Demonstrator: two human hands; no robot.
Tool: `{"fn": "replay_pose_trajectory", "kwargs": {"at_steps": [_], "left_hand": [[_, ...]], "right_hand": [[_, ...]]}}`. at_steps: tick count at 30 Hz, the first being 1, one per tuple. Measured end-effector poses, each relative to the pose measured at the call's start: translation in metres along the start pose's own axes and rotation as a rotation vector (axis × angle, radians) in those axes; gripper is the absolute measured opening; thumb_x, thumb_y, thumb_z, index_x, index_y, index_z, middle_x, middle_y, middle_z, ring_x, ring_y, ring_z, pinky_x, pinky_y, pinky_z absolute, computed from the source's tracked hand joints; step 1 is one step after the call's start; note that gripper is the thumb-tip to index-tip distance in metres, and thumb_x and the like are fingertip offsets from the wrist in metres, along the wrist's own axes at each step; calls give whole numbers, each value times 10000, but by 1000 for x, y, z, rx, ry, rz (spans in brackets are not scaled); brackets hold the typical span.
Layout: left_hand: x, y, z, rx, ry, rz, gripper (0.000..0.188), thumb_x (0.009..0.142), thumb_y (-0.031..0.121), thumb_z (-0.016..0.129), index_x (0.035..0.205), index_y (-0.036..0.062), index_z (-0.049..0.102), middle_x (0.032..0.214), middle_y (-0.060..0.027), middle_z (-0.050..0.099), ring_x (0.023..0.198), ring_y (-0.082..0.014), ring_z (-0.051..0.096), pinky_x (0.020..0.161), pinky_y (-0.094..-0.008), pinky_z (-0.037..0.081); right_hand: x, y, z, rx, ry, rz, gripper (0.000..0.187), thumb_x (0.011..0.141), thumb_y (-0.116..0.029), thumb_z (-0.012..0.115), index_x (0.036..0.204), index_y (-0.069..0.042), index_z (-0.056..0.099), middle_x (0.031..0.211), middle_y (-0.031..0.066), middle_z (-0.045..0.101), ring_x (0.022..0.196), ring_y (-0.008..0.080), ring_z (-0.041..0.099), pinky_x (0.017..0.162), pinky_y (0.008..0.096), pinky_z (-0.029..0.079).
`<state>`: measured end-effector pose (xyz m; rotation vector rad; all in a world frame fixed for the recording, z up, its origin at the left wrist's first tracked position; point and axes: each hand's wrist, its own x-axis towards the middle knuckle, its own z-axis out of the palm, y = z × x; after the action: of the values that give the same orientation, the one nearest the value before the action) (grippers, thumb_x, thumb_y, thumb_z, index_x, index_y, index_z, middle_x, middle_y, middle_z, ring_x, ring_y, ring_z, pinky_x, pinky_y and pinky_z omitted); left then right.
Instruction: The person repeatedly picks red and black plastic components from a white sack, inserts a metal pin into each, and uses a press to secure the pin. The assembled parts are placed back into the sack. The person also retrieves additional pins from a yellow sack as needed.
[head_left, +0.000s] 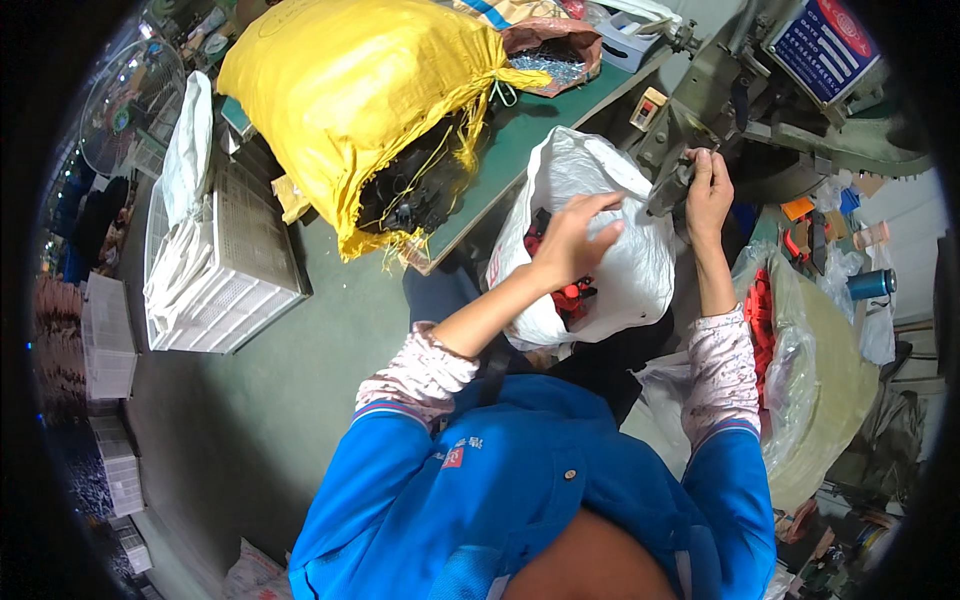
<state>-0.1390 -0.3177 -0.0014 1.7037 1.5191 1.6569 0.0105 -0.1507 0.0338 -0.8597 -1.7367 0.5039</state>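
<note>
My left hand (578, 238) hovers above the mouth of a white woven sack (645, 255), fingers apart and nothing in them. Red and black parts (573, 300) lie inside the sack, partly covered by that hand and wrist. At the dark metal head of a machine (672, 170), my right hand (708, 190) is closed, fingertips pinched together against the metal. What they grip, if anything, is too small and hidden to name.
A bulging yellow woven sack (360, 90) of black parts rests on the green table (510, 150). Behind it sits an open bag of small metal pieces (550, 68). White crates (240, 260) stand at left. A plastic-lined container with red parts (760, 340) is at right, near a blue cylinder (872, 284).
</note>
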Motion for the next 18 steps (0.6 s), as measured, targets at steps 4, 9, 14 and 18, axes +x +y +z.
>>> {"fn": "replay_pose_trajectory", "kwargs": {"at_steps": [4,9,14,18], "left_hand": [[-21,-27,-67,-10,37,-157,297,875,127,583,1141,-5,595,1033,-131,675,933,-199,651,813,-284,500],[18,-109,-131,46,83,-379,299,873,108,541,1135,-29,587,1006,-165,676,940,-197,654,833,-300,494],[138,-183,-125,-160,123,-271,289,838,125,547,1076,-24,616,909,-184,678,878,-213,667,774,-320,501],[284,-185,-182,72,-345,-52,299,818,141,532,1047,-28,623,889,-238,650,842,-330,658,774,-369,498]], "right_hand": [[-8,-14,9,47,-87,52,268,957,-228,493,946,-5,641,897,91,657,875,192,595,797,294,439],[-22,-80,47,-327,245,-138,280,969,-195,439,1085,6,596,1147,144,573,1097,235,517,963,335,380],[-11,-85,198,-177,-107,-224,290,962,-168,405,1079,20,591,1181,187,543,1138,271,498,987,353,364],[104,-47,303,151,45,-35,277,955,-152,409,1032,34,598,1105,180,575,1049,270,537,943,355,389]]}}
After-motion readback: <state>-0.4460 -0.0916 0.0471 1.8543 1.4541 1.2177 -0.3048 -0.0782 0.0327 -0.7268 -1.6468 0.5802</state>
